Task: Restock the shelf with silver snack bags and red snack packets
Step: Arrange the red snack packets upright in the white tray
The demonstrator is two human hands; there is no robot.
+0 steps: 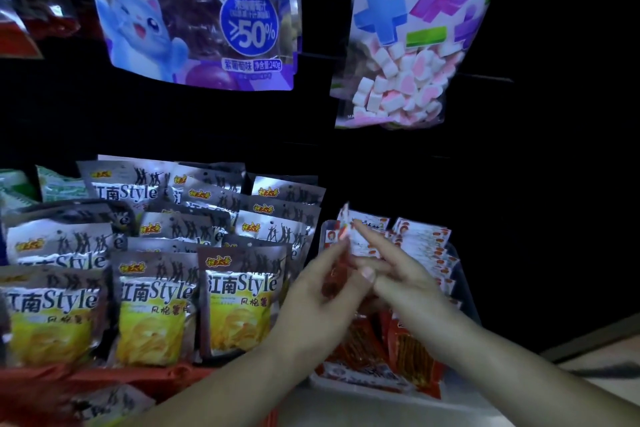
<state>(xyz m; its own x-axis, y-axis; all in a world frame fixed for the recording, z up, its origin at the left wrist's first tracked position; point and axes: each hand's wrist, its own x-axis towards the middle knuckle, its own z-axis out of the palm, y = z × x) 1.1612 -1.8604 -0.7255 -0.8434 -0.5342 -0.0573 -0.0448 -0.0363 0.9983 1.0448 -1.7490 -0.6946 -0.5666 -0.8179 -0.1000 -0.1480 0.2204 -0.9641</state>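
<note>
Several silver snack bags [239, 298] stand in rows on the shelf at the left. To their right, a clear bin [464, 291] holds several red snack packets [412, 354]. My left hand [322, 298] pinches one red packet [337, 279] above the bin, thumb and fingers curled on it. My right hand [398, 274] is beside it over the bin, its forefinger stretched toward the white-topped packets [429, 239] at the back. Whether the right hand's lower fingers also hold the packet is hidden.
A purple snack bag [194, 10] and a marshmallow bag [408, 38] hang above the shelf. Green packets [55, 187] lie at the far left. A red bag or basket [104, 381] with another silver bag in it sits below the shelf front.
</note>
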